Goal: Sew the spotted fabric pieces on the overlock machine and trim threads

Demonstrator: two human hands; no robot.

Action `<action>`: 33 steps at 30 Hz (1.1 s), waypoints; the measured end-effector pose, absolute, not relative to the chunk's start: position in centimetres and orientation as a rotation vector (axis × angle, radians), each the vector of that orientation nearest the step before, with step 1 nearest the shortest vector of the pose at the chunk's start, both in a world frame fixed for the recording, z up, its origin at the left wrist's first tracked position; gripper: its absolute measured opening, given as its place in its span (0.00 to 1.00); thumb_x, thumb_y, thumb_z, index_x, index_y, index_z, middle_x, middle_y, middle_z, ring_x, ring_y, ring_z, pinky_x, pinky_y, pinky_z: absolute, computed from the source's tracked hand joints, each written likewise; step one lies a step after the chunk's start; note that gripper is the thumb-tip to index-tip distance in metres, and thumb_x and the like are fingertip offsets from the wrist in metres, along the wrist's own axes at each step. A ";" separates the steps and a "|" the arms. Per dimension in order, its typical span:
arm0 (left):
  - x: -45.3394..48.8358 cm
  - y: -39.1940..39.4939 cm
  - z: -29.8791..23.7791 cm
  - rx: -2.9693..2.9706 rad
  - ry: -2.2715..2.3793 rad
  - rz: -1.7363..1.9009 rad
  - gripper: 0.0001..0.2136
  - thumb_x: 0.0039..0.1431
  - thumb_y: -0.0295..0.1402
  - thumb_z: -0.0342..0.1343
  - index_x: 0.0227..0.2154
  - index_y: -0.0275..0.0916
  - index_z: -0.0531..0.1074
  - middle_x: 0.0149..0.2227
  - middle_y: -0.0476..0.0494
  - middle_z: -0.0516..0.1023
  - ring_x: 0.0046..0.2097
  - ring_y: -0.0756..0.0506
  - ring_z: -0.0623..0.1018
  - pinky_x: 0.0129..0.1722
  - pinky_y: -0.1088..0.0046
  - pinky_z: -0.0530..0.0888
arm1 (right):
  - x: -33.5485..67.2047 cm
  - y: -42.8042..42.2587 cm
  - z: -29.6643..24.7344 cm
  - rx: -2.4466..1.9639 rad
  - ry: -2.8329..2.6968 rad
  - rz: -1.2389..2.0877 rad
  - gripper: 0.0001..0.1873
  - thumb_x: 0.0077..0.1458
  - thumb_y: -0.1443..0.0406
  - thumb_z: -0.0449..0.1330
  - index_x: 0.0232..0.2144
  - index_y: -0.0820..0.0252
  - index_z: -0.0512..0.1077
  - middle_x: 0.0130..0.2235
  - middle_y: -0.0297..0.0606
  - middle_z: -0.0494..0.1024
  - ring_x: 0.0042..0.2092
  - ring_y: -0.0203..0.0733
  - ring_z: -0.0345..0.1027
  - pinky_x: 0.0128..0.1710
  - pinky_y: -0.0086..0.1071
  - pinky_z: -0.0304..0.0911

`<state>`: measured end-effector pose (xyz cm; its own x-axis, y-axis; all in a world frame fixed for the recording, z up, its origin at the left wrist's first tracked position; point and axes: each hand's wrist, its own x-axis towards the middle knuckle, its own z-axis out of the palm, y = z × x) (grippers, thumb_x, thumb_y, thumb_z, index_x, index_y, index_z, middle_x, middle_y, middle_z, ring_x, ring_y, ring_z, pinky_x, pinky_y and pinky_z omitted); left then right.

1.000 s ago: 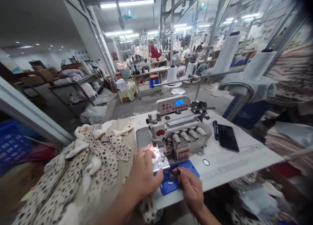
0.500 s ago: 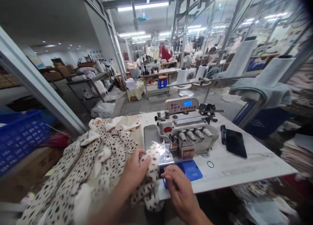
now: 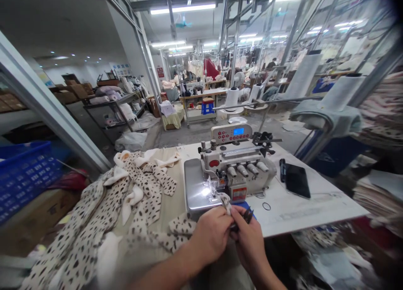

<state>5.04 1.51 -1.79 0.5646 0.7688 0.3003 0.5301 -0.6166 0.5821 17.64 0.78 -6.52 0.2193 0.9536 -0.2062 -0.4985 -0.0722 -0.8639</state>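
White overlock machine (image 3: pixel 238 166), black phone (image 3: pixel 297 181), blue crate (image 3: pixel 25 176)

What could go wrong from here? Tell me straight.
The black snips in the right hand sit right beside the spotted fabric pinched by the left hand, so a slip could nick the cloth or a finger. Its loose bulk, piled left of the overlock machine, might also drag at that pinch.

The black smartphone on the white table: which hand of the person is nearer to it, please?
Right. The right hand is below and to the left of the black smartphone in this view; the left hand is farther away, on the right hand's other side.
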 end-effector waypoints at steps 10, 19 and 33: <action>1.4 2.9 0.6 1.669 1.106 0.855 0.06 0.57 0.31 0.63 0.37 0.37 0.78 0.37 0.43 0.80 0.38 0.46 0.77 0.41 0.69 0.72 | 19.7 0.8 -6.0 -1.184 -0.732 1.273 0.24 0.46 0.47 0.70 0.30 0.62 0.76 0.27 0.37 0.77 0.30 0.43 0.68 0.30 0.32 0.66; -5.8 7.2 6.2 1.333 0.803 0.480 0.19 0.54 0.39 0.69 0.39 0.36 0.67 0.30 0.51 0.72 0.29 0.55 0.69 0.29 0.81 0.63 | 21.2 -2.4 -5.6 -1.125 -0.766 1.517 0.22 0.48 0.48 0.70 0.28 0.61 0.74 0.27 0.33 0.73 0.29 0.39 0.63 0.31 0.29 0.60; -9.9 12.5 12.8 1.795 1.044 0.063 0.26 0.49 0.45 0.69 0.47 0.34 0.72 0.21 0.55 0.70 0.20 0.55 0.64 0.20 0.81 0.59 | 23.0 -7.2 -11.3 -1.185 -0.895 1.494 0.26 0.51 0.42 0.65 0.29 0.60 0.74 0.26 0.35 0.71 0.29 0.40 0.62 0.30 0.31 0.62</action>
